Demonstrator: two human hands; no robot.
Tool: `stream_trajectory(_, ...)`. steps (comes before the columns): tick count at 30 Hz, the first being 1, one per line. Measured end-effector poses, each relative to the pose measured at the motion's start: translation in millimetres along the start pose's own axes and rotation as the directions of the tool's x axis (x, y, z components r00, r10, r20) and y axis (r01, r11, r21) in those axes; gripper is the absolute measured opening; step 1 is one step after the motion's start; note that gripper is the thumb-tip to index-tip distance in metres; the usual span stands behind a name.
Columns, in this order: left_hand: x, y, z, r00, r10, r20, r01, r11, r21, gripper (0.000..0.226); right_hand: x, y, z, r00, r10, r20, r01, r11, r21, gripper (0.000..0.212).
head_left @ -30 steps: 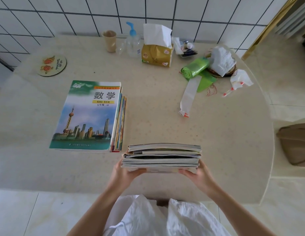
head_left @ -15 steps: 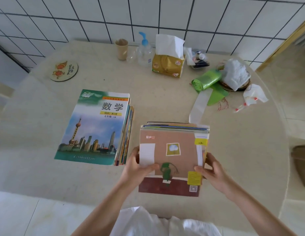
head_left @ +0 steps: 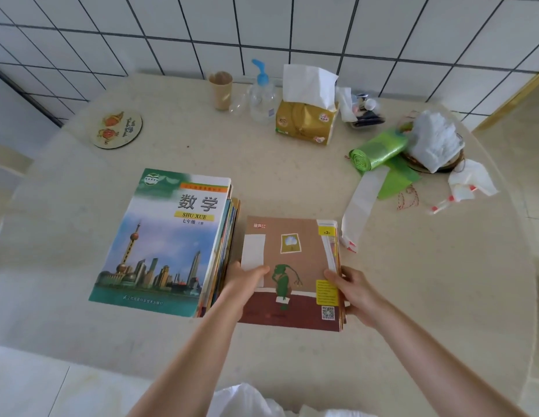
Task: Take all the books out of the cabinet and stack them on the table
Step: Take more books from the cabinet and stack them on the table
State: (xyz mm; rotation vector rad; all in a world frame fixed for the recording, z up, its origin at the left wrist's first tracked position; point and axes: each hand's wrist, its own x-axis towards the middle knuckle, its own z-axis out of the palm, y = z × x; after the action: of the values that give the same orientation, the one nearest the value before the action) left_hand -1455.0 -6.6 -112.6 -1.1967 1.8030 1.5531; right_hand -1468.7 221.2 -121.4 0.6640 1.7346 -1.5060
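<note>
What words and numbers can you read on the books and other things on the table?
"数学" on the math book cover.
"SHU XUE" on its yellow band.
"七年级" just below that.
"3" on the yellow tag of the brown book.
Too small or blurred: the brown book's red logo, yellow label and QR code, the tissue pack stickers, the round coaster writing.

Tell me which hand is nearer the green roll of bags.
Right. The right hand grips the brown-covered book pile's right edge, below the green roll; the left hand is farther left.
</note>
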Motion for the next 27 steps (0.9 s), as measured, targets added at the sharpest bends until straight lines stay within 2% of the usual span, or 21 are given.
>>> stream_trajectory(4,7.6,4.8,0.8,0.997,-0.025,-0.079,0.027,0.999,0.034,0.074,11.0,1.8,9.9,0.997,0.074,-0.005,-0.073,0.995,0.065,0.031)
stream_trajectory(9,11.6,17.7,-0.6,0.997,-0.047,-0.069,0.057,0.987,0.153,0.073,13.3,-1.1,21.3,0.997,0.064,-0.052,-0.053,0.982,0.179,0.015)
stream_trajectory(13,10.9,14.6,-0.8,0.997,-0.039,-0.067,0.052,0.979,0.198,0.068,13.0,1.0,23.2,0.993,0.023,-0.114,-0.016,0.998,0.057,0.018)
stream_trajectory(16,6.9,14.8,3.5,0.999,-0.008,-0.051,0.02,0.972,0.234,0.066,11.7,-3.3,20.1,0.993,0.068,-0.094,-0.069,0.998,-0.011,0.021)
stream_trajectory(20,2.5,14.9,7.5,0.998,0.019,-0.051,-0.006,0.967,0.255,0.064,7.9,-4.4,23.8,0.995,0.061,-0.076,-0.069,0.992,-0.102,0.05)
stream_trajectory(23,-3.1,14.0,8.7,0.998,0.037,-0.047,-0.023,0.965,0.261,0.073,4.0,-0.5,24.5,0.998,0.019,-0.064,-0.024,0.997,-0.068,0.048)
stream_trajectory(27,-12.3,13.7,4.9,0.992,0.123,-0.011,-0.115,0.957,0.265,0.079,-7.5,-2.7,27.3,1.0,0.004,-0.026,-0.005,0.998,-0.056,0.048)
